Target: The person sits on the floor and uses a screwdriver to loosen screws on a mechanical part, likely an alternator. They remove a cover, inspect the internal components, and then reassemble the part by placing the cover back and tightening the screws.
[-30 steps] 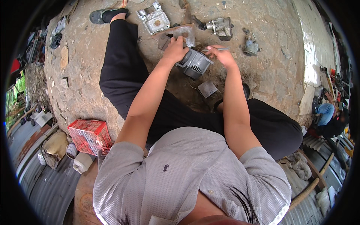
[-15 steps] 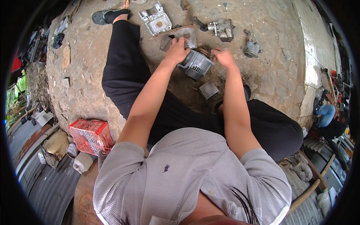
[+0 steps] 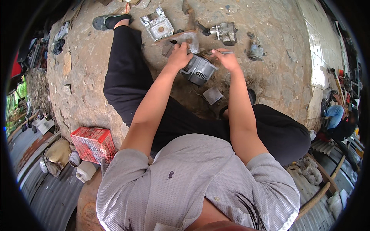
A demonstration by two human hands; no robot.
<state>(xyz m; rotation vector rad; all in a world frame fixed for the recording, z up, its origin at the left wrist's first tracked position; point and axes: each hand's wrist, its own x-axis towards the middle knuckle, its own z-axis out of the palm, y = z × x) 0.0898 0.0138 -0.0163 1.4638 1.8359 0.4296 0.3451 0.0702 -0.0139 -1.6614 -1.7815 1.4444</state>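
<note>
A grey, vented alternator (image 3: pixel 202 69) lies on the ground between my legs, tilted, with brownish windings at its far side. My left hand (image 3: pixel 180 57) is closed over its upper left edge, fingertips partly hidden behind the housing. At its upper right, my right hand (image 3: pixel 226 59) pinches a slim metal rod-like tool (image 3: pixel 228 52), which lies roughly level across the fingers. The tool's inner end is close to the windings; whether it touches them I cannot tell. Just beyond the left hand sits a bent, rusty metal plate (image 3: pixel 189 37).
Beyond lie a cast metal housing (image 3: pixel 157 25), a gear-pump-like metal block (image 3: pixel 224 33) and a small cylindrical part (image 3: pixel 256 51). A flat square piece (image 3: pixel 212 95) rests nearer me. A red crate (image 3: pixel 92 143) stands at left; another person (image 3: pixel 339 119) is at far right.
My right hand has turned, and the slim tool now shows level above its fingers. My left hand keeps its grip on the alternator. The whole view has shifted slightly.
</note>
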